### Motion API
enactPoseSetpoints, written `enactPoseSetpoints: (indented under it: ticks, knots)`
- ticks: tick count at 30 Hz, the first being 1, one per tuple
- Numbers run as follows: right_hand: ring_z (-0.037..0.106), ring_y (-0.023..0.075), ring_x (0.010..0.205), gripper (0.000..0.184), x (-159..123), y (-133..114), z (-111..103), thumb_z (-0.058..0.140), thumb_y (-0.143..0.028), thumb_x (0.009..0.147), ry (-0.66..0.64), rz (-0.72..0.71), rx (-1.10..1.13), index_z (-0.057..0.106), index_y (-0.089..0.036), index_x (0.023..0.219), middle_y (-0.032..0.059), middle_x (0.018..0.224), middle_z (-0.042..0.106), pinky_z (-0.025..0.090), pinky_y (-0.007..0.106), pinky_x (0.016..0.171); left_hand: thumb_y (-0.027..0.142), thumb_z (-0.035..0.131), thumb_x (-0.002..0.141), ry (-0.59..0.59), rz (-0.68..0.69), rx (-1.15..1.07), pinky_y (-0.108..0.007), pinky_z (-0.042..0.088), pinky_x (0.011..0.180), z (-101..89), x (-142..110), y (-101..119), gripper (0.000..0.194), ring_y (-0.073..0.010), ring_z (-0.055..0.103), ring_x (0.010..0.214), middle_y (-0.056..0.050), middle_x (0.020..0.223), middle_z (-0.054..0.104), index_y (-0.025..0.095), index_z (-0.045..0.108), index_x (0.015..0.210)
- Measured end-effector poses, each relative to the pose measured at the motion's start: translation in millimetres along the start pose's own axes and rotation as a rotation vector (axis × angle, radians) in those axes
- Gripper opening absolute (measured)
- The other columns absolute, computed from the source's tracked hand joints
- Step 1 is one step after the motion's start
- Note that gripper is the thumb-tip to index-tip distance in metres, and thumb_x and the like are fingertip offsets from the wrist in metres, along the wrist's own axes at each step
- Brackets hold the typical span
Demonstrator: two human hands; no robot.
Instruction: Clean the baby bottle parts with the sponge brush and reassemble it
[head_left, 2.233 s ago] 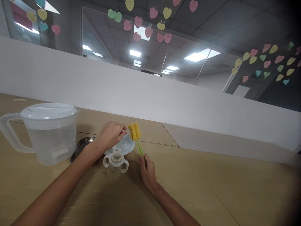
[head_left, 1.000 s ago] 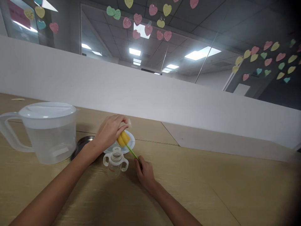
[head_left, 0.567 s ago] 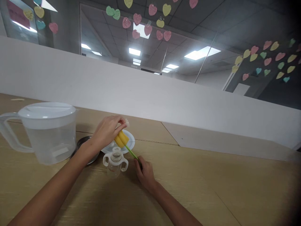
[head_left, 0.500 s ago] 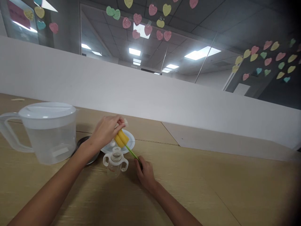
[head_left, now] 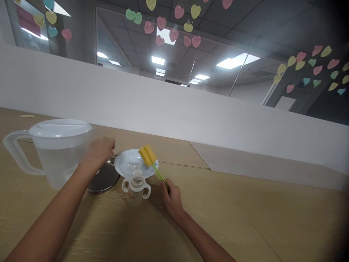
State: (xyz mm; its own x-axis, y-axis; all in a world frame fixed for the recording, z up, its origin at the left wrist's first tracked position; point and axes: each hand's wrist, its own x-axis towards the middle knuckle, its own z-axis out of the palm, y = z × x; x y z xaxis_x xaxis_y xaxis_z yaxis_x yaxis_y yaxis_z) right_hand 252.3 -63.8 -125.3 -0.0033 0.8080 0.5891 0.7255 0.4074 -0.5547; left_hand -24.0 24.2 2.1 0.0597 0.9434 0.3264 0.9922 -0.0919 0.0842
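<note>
My right hand (head_left: 172, 198) grips the green handle of a bottle brush (head_left: 147, 155), whose yellow sponge head hovers over the right side of a white bowl (head_left: 122, 167). In front of the bowl stands an open, clear baby bottle (head_left: 134, 196) with two white handles, upright. My left hand (head_left: 99, 151) is above a round dark metal tray (head_left: 105, 178), fingers curled and facing away from me. Whatever those fingers hold is hidden. A small shiny spot shows below them at the tray's far rim, too unclear to name.
A large lidded plastic pitcher (head_left: 58, 153) stands at the left, partly behind my left forearm. A white wall (head_left: 163, 109) rises behind the wooden table (head_left: 231, 218). Heart-shaped notes stick to the glass above.
My left hand has moved left from the brush head to above the tray; the small clear piece it held is out of sight. The brush has shifted slightly right, clear of that hand.
</note>
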Motion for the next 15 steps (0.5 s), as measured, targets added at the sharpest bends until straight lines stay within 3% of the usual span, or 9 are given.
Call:
enactPoseSetpoints:
  ticks: [6,10,15]
  knots:
    - [0.032,0.0076,0.047,0.035,1.5,-1.1,-0.2,0.032,-0.04,0.09,0.002,-0.017,0.006,0.041,-0.018,0.064,-0.0056,0.051,0.033,0.023,0.02,0.048,0.011,0.057,0.056,-0.306,0.013,0.055,-0.029,0.046,0.061,26.5,4.4,-4.6,0.019,-0.0267,0.065,0.074,-0.015,0.074,0.069,0.015,0.067,0.07]
    - [0.031,0.008,0.047,0.036,1.6,-0.6,0.4,0.031,-0.041,0.09,-0.011,-0.003,0.005,0.042,-0.017,0.065,-0.0058,0.051,0.031,0.023,0.02,0.048,0.011,0.057,0.058,-0.304,0.007,0.062,-0.033,0.048,0.063,29.5,3.7,2.5,0.024,-0.0314,0.065,0.084,-0.02,0.092,0.068,0.013,0.069,0.079]
    - [0.032,0.0081,0.048,0.036,0.5,0.3,0.6,0.032,-0.041,0.089,-0.012,0.009,0.002,0.041,-0.018,0.064,-0.0055,0.051,0.032,0.023,0.02,0.048,0.018,0.048,0.073,-0.261,0.062,0.044,-0.041,0.048,0.074,23.4,3.5,17.5,0.029,-0.0333,0.061,0.096,-0.021,0.103,0.065,0.013,0.066,0.096]
